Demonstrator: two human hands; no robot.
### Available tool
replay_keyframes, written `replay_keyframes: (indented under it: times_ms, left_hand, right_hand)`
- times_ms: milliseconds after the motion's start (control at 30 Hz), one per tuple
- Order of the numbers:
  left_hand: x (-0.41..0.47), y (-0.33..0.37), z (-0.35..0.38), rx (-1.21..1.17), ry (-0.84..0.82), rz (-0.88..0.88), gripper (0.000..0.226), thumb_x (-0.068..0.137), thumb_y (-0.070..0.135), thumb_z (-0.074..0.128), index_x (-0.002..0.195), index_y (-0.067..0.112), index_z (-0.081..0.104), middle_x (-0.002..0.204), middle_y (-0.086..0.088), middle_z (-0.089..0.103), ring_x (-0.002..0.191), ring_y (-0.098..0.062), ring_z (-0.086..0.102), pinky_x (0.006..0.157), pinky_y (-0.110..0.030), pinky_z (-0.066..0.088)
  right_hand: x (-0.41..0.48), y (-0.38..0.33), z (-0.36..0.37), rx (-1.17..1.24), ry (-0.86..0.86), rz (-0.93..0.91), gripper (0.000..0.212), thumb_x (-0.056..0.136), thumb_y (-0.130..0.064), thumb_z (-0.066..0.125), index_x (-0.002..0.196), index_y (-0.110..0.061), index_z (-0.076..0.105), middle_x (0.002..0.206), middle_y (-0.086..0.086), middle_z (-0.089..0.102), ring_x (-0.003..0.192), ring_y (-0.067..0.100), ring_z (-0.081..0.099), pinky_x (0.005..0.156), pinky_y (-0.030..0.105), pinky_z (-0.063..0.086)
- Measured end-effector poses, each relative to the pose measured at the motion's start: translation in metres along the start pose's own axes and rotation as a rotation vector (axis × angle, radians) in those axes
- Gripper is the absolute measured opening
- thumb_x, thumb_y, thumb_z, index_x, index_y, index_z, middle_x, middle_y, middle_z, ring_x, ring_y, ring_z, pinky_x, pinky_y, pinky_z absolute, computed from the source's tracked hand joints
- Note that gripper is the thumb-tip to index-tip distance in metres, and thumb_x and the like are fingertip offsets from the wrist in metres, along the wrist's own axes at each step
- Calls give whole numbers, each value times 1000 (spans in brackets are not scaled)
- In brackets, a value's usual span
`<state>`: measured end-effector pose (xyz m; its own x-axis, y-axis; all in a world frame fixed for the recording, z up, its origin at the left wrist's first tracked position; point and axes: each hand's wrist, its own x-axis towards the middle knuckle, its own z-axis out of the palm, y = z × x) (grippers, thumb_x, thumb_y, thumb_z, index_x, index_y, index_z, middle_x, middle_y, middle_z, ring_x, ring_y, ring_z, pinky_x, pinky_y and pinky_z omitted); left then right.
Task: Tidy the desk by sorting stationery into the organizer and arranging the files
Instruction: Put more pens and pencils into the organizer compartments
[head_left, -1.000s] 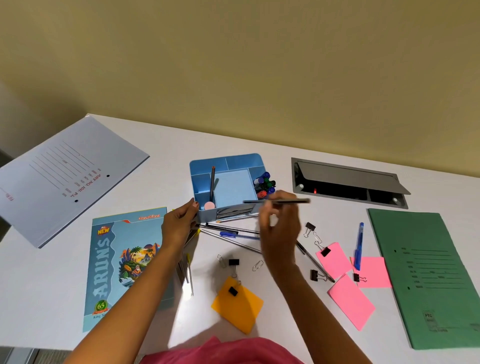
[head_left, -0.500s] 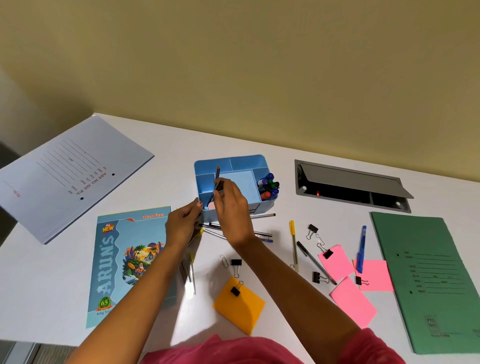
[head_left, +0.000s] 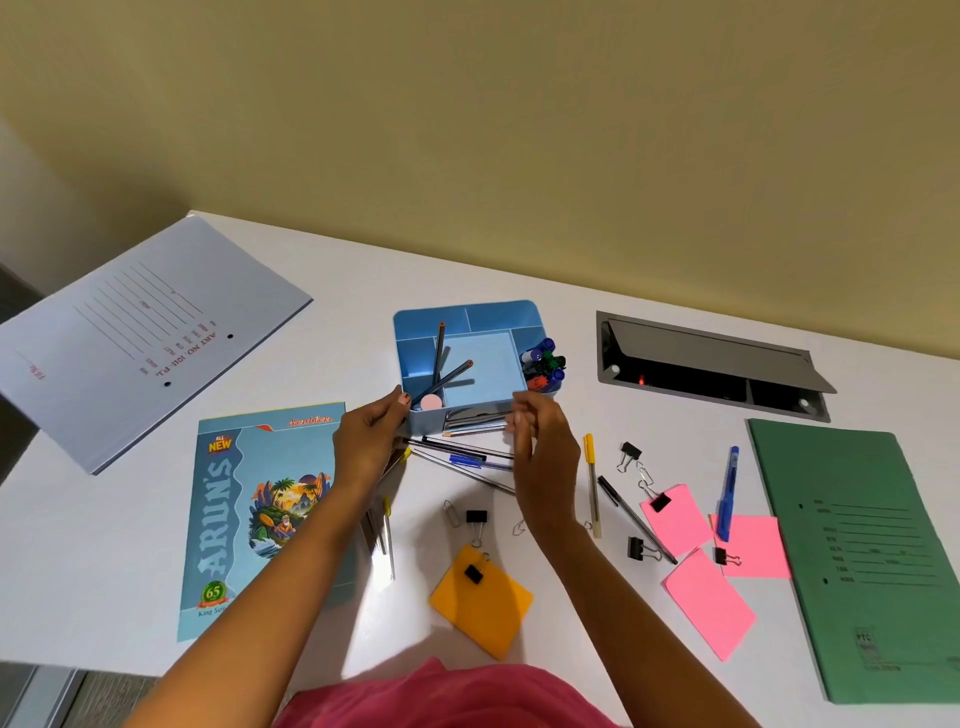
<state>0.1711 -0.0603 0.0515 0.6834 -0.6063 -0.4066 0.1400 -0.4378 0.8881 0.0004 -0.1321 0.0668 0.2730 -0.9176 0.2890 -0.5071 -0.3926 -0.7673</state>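
On the white bench (head_left: 363, 291) the organizer (head_left: 467, 307) sits centrally, your left hand (head_left: 366, 441) gripping its near-left corner and your right hand (head_left: 545, 457) loosely curled, empty, beside it, so a hasty reach for the pens (head_left: 467, 460) could topple the leaning pencils (head_left: 444, 383).

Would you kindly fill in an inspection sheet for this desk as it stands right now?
Surface: white desk, scattered with stationery.
Job's things: blue plastic organizer holds two dark pencils and coloured markers; loose pens lie in front of it; grey paper file far left, green paper file right.
Clutter: black binder clips, pink sticky notes, orange sticky note, blue illustrated book.
Grippers: left hand grips the organizer's near left corner; right hand hovers beside it, holding nothing.
Cables: nothing seen; grey desk hatch stands open.
Surroundings: plain yellow wall.
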Motion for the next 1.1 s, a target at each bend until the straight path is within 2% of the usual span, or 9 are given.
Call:
replay_keyframes:
  times_ms: [100,200,267,367,567,667,767,900,1100]
  left_hand:
    - [0,1,0,10,-7,6,39,92,39,57,122,15,65,111,-11,70,90,-20,65,68,-17,50]
    - [1,1,-2,27,-1,10,39,91,40,57,122,17,65,114,-9,69,95,-20,64,77,-25,51]
    - [2,1,-4,41,-5,18,39,90,42,58,121,19,65,115,-8,69,102,-22,64,85,-33,52]
    - [2,0,-4,63,-12,19,40,90,45,57,120,19,67,113,-6,70,103,-22,64,90,-38,53]
    - [1,0,-3,74,-3,36,39,91,43,56,121,19,66,107,-4,72,91,-18,66,81,-31,54]
    - [0,3,-1,72,18,45,39,93,39,55,123,17,63,106,-5,70,84,-14,62,66,-17,47]
    - [-2,3,-1,78,23,60,38,93,39,55,123,17,64,112,-8,70,90,-15,61,65,-16,45]
    - [-1,3,-1,75,21,52,38,93,39,55,122,17,65,114,-8,69,95,-16,61,69,-20,47]
    - [0,1,-1,69,23,38,38,92,41,56,119,17,67,111,-7,71,95,-17,64,70,-22,52]
  right_hand:
    - [-18,23,4,-95,-116,-18,16,96,-4,48,107,-2,59,98,11,65,88,15,60,79,30,53]
    - [-27,35,14,-192,-321,18,32,99,-19,38,120,-5,59,117,11,62,111,20,55,98,23,40]
    - [-29,40,20,-292,-367,-30,31,98,-14,44,123,-2,58,120,14,62,116,27,53,98,25,38]
    - [-29,48,26,-397,-435,-118,45,71,11,74,114,2,64,106,18,67,100,33,62,84,32,53]
    - [-26,52,22,-479,-426,-135,37,58,5,85,90,-3,69,80,11,65,74,25,61,60,26,50]
    - [-26,52,15,-483,-472,-60,26,68,-1,81,87,-2,64,82,13,62,77,27,58,63,27,46]
    - [-25,60,10,-518,-558,5,11,89,-8,62,97,-1,59,98,14,59,92,24,50,73,24,35]
    - [-27,53,0,-319,-471,52,4,92,-10,57,92,-8,53,91,6,53,82,15,46,61,14,33]
    - [-18,-2,-6,-34,-281,31,9,96,-19,49,88,-16,47,79,2,54,64,1,51,60,6,41]
